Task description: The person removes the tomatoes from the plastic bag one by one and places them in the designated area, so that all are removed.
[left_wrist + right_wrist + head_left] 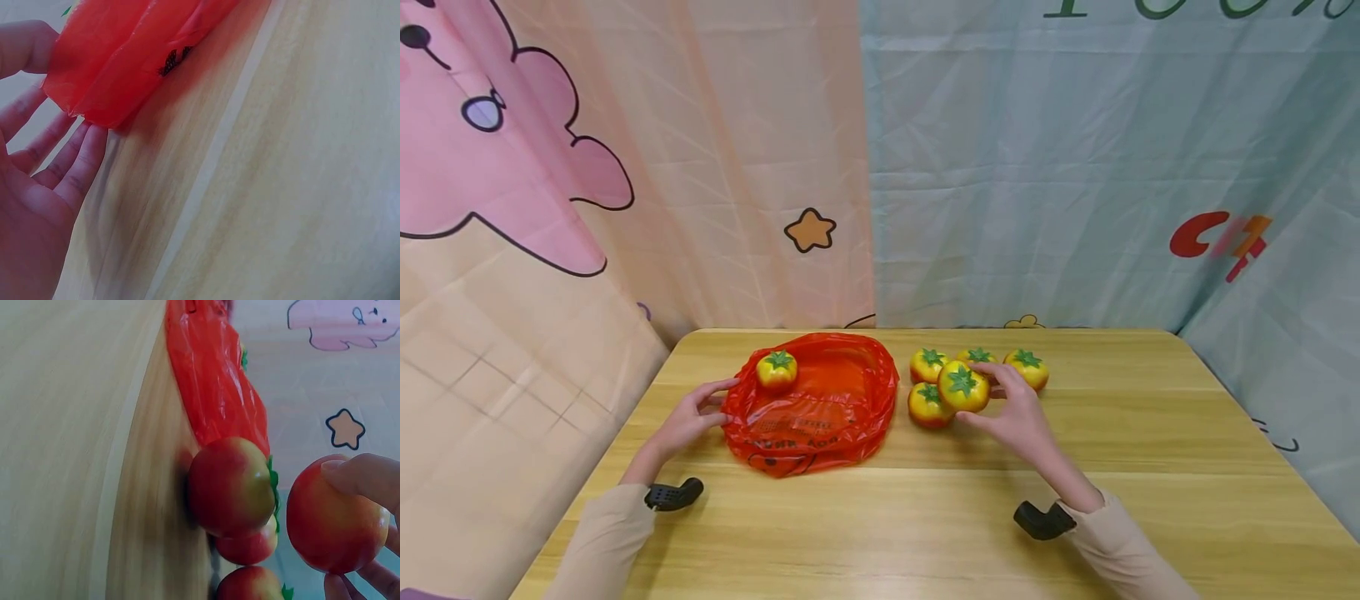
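Observation:
A red plastic bag (827, 417) lies spread open on the table, with one red-and-yellow tomato (777, 372) inside at its back left. My left hand (688, 423) holds the bag's left edge; in the left wrist view its fingers (84, 159) meet the bag's red film (119, 62). To the right of the bag, my right hand (1018, 414) grips another tomato (964, 387) between thumb and fingers. This held tomato (334, 519) hangs above several more, among them a front-left tomato (929, 410) and a right-hand tomato (1027, 371).
The wooden table (880, 533) runs back to a printed curtain (1000, 167). Black wrist cameras sit on both forearms, the left camera (673, 495) and the right camera (1045, 521). Dark print marks the bag's front wall.

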`<state>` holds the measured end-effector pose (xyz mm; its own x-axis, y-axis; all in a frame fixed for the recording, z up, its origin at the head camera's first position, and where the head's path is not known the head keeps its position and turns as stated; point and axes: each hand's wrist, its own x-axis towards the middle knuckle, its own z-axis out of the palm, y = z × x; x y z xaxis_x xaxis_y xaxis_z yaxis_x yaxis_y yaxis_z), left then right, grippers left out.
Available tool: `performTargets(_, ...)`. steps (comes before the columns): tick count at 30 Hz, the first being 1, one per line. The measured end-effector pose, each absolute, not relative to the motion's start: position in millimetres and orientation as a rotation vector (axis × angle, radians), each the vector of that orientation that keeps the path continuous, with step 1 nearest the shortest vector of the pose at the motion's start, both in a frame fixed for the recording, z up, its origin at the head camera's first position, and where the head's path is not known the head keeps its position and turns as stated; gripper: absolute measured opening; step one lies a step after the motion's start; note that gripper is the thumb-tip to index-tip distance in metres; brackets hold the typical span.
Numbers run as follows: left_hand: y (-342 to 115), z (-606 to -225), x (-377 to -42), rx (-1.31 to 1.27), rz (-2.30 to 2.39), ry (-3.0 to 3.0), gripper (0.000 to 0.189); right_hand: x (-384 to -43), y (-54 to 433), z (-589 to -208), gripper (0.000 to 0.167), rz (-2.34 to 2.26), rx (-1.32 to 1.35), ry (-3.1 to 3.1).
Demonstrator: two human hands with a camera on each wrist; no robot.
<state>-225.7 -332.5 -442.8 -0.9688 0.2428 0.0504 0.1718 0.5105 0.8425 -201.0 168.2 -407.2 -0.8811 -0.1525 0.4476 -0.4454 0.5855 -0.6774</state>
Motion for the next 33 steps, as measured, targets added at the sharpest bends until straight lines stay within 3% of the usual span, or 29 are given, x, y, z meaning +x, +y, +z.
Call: performTargets(33, -335, -446, -227, 0.404, 1.514, 2.649, 0.056, -207, 204, -445, 0.064, 1.232, 0.358, -2.626)
